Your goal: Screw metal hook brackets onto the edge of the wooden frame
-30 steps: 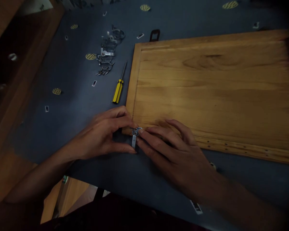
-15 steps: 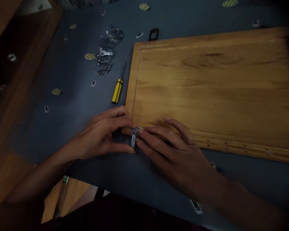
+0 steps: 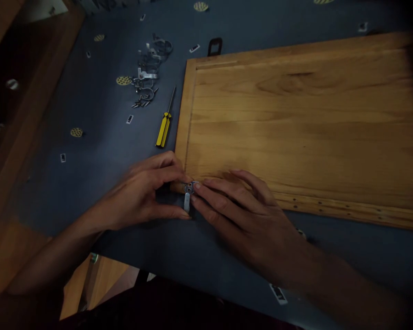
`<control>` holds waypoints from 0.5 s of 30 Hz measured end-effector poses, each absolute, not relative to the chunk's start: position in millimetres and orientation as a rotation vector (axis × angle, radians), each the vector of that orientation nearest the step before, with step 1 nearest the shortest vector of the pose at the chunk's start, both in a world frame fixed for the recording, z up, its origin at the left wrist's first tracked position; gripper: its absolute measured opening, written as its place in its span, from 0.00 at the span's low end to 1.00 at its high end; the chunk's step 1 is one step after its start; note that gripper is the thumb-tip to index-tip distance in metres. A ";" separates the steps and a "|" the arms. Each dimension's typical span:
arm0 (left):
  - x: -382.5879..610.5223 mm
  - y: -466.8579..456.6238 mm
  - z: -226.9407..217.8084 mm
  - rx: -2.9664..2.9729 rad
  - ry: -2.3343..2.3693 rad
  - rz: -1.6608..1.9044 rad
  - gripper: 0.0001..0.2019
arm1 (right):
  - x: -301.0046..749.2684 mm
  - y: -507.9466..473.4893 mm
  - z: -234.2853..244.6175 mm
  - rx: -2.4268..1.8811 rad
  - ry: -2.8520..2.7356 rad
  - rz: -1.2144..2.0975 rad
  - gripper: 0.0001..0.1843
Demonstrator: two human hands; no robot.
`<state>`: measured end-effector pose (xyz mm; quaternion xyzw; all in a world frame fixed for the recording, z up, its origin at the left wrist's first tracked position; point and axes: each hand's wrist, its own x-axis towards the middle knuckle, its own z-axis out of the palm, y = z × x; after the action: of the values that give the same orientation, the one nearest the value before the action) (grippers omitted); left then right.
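A small silvery metal bracket, with a holed plate and a flat arm, sits at the near left corner of a wooden panel. Its arm sticks out over the panel's near edge. My left hand grips it, index finger at the plate and thumb at the tip of the arm. From the right, the thumb and fingertips of my right hand hold the bracket's other side, while the remaining fingers rest across the panel's edge. The fingers hide part of the plate.
A yellow-handled screwdriver lies left of the panel. Beyond it are several screws and loose metal fittings on the blue patterned cloth. A dark frame-shaped piece touches the panel's far edge. Wooden furniture stands at left.
The whole view has shifted slightly, so everything appears a little further left. Both hands keep their hold on the bracket at the panel's corner.
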<state>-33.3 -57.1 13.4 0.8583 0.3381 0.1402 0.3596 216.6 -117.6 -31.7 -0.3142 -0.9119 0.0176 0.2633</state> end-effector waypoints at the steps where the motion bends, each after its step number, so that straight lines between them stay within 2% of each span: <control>1: -33.2 -57.1 13.4 2.210 0.870 0.365 0.14 | 216.7 -117.4 -31.2 -0.848 -2.466 0.047 0.20; 15: -34.0 -56.9 13.5 2.196 0.859 0.355 0.14 | 211.9 -120.8 -35.9 -0.884 -2.459 0.016 0.21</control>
<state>-34.0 -56.9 13.5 0.8557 0.3348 0.1385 0.3694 211.9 -120.8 -35.9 -0.3265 -0.9084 0.0058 0.2612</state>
